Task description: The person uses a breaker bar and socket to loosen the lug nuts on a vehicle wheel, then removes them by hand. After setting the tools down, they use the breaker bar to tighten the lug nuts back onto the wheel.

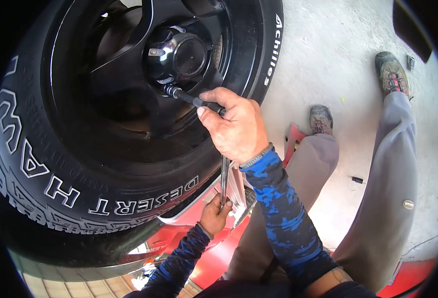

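A black wheel [114,89] with a thick off-road tire [65,169] fills the left side. Near its shiny center cap [189,55], a socket extension [185,96] points at the wheel, its socket end over a lug nut position beside the cap. My right hand [239,126] is closed around the head end of the socket wrench, where the extension joins it. Lower down, my left hand [215,214] grips the wrench's long metal handle [224,176] near its far end. The lug nut itself is hidden by the socket.
Red bodywork [179,238] lies below the tire, close to my left arm. On the concrete floor [328,59] are small black sockets [357,180] and another black piece [411,62]. My shoes [392,74] and legs are at the right, with a red metal stand [292,139] beside one foot.
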`<state>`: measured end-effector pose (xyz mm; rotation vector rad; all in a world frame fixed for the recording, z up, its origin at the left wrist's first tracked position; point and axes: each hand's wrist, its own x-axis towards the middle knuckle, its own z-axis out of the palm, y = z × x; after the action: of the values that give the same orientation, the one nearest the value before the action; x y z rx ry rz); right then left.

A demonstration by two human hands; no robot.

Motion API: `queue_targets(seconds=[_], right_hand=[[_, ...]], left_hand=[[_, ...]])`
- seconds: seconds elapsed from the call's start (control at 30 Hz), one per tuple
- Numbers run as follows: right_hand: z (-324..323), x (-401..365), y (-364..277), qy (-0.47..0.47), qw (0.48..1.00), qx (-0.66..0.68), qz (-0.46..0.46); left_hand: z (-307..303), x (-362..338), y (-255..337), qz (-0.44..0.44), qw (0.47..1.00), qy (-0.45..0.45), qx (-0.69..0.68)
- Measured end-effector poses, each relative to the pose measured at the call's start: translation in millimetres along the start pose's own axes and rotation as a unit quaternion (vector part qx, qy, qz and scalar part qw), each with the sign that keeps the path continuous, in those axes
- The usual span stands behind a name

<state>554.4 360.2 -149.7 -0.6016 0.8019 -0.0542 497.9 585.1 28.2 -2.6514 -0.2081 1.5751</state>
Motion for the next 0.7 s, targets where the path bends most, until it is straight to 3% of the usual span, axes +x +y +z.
queue_targets(seconds=[0.1,0.23,0.33,0.37,0.4,0.47,0.5,0.53,0.57,0.6,0.67,0.7], right_hand=[[8,16,4,-0.06,0.997,-0.02,0.033],[24,31,3,-0.044,0.997,-0.058,0.011],[29,42,-4,-0.035,0.996,-0.085,0.02],[34,49,5,-0.061,0.996,0.016,0.066],[30,49,2,-0.063,0.996,0.012,0.064],[21,46,-7,-0.12,0.97,0.15,0.149],[29,44,-5,-0.059,0.953,0.227,0.192],[31,41,-8,-0.065,0.953,0.225,0.192],[33,38,-11,-0.057,0.957,0.208,0.195],[34,35,-13,-0.048,0.96,0.193,0.198],[40,39,5,-0.07,0.991,0.062,0.091],[38,38,1,-0.065,0.997,-0.006,0.05]], left_hand=[[-5,-11,7,-0.027,0.999,-0.008,-0.039],[-12,-29,24,-0.028,0.995,-0.027,-0.094],[-27,-66,70,-0.071,0.97,-0.065,-0.224],[-40,-81,86,-0.08,0.957,-0.079,-0.266],[-57,-93,108,-0.111,0.933,-0.111,-0.323],[-94,-114,134,-0.119,0.887,-0.144,-0.422],[-112,-118,158,-0.163,0.873,-0.128,-0.442],[-130,-120,163,-0.114,0.898,-0.127,-0.406],[-148,-124,175,-0.182,0.858,-0.126,-0.463],[-162,-124,177,-0.182,0.876,-0.175,-0.412],[-144,-123,171,-0.212,0.951,-0.094,-0.202],[-125,-119,147,-0.178,0.973,-0.062,-0.133]])
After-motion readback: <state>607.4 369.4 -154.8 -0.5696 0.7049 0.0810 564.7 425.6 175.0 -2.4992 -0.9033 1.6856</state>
